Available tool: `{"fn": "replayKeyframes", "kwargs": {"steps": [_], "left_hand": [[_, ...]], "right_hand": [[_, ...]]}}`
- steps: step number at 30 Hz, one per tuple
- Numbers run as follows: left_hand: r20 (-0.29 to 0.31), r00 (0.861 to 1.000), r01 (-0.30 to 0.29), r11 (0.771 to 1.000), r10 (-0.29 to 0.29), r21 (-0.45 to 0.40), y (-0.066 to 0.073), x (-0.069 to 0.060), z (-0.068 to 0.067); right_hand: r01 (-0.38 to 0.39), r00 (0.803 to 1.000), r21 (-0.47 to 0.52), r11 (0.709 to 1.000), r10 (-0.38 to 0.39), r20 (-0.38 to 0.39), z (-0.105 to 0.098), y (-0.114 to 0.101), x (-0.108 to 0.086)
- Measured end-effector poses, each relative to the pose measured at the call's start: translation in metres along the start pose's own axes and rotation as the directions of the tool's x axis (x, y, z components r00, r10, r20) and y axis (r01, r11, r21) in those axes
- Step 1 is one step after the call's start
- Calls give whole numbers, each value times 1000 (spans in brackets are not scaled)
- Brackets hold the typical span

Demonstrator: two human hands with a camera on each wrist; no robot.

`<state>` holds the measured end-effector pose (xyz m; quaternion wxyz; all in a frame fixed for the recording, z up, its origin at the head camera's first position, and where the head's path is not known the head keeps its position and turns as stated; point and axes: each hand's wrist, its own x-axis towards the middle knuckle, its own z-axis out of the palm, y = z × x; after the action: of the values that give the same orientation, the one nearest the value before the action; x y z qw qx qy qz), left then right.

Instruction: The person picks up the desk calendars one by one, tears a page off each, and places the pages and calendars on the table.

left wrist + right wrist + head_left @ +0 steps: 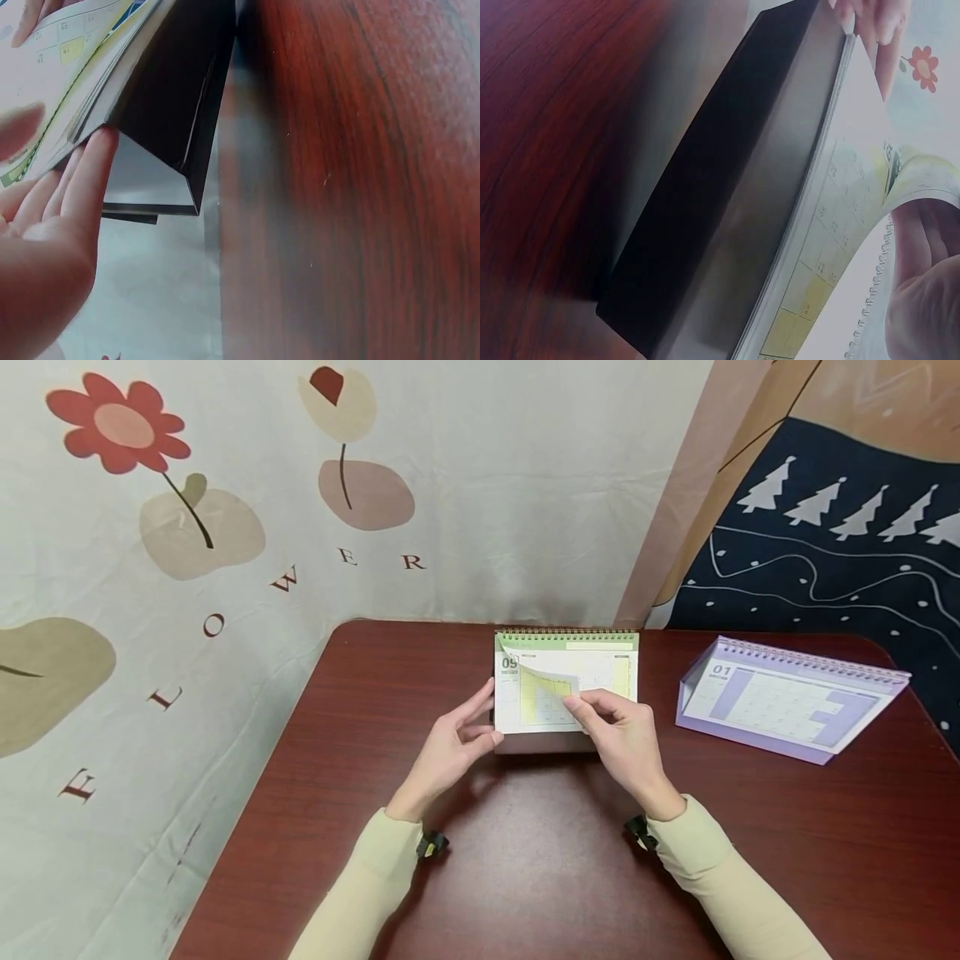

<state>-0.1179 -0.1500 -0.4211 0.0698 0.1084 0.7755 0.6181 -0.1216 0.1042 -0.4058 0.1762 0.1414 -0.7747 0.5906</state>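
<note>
A curling page (566, 683) is partly hiding the green-topped calendar (507, 710) standing on the table (540, 868), its small print blurring. The right hand (626, 737) is pinching the page; the left hand (447, 750) is gripping the calendar's left edge.

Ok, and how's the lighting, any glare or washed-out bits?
Head view: soft sheen on the table between the forearms, shadows along their inner sides; left wrist view: the table turns pale and hazy at upper right; right wrist view: the calendar page bleaches nearly white toward the picture's top.
</note>
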Motion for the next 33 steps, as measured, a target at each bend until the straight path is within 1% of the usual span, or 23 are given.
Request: {"fn": "replayKeyframes", "kwargs": {"steps": [4,7,10,14,16,19,21,24,27,28,33], "left_hand": [[-47,999,-15,1000,14,-6,-3,2,3],[-79,997,-8,1000,6,-30,-4,4,6],[-108,994,-8,999,3,-45,-3,6,9],[-144,990,-10,999,5,-33,0,7,13],[-159,987,-11,1000,7,-24,1,7,14],[-187,982,-18,1000,19,9,2,7,15],[-210,977,-21,999,30,44,2,6,17],[-231,971,-38,995,59,97,4,6,18],[-226,971,-51,992,76,117,5,6,20],[-221,973,-48,992,73,116,5,6,20],[-194,979,-43,992,65,115,5,5,22]], "right_hand": [[-10,1000,11,1000,10,0,0,0,0],[-7,1000,11,1000,7,-2,-1,-1,-1],[-10,1000,11,1000,10,-14,-4,-2,-1],[-7,999,-5,1000,7,-52,-9,-3,0],[18,997,-23,1000,-19,-74,-11,-4,0],[85,991,-39,996,-89,-97,-12,-6,0],[139,984,-50,989,-143,-110,-12,-7,-1],[216,966,-70,974,-224,-127,-14,-10,-1],[273,948,-95,957,-285,-144,-18,-13,0],[284,943,-101,954,-297,-149,-19,-13,1],[294,932,-118,949,-312,-186,-26,-17,4]]}}
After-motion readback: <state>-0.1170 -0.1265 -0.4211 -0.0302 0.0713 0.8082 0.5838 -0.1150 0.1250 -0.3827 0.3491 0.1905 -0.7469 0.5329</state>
